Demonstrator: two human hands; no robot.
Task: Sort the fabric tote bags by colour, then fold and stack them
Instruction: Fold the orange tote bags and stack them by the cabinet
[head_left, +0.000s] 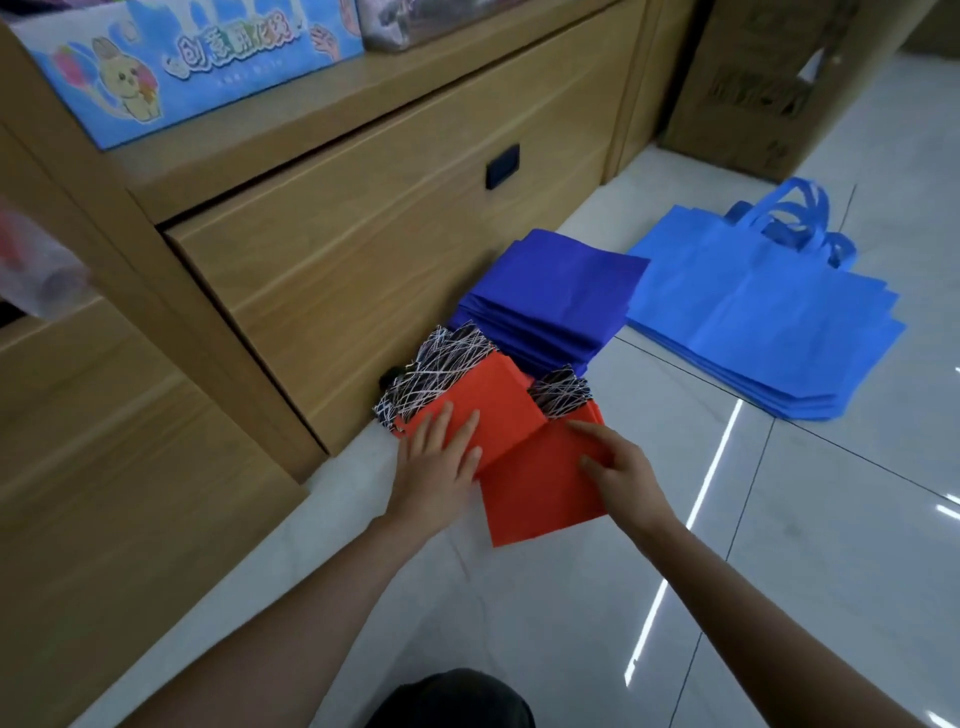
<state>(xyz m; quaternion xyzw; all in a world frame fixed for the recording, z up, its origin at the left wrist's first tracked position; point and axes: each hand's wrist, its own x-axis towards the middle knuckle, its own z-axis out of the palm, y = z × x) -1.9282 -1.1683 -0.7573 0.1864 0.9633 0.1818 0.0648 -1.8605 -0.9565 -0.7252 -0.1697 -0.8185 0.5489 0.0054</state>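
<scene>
An orange-red tote bag (540, 478) lies folded on the white floor tiles against the wooden cabinet. My left hand (439, 460) presses flat on its upper folded layer, fingers spread. Resting on the lower layer at its right edge is my right hand (618, 467), fingers apart. Under the orange bag peeks a black-and-white scribble-patterned bag (441, 364). Behind it sits a stack of folded dark blue bags (556, 291). Further right, several light blue tote bags (769, 317) lie flat and unfolded in a pile, handles pointing away.
A wooden cabinet drawer front (363, 249) runs along the left, with a black handle recess (502, 166). A colourful printed box (171, 62) sits on the shelf above. A cardboard box (763, 83) stands at the back right. Glossy floor tiles (779, 545) stretch to the right.
</scene>
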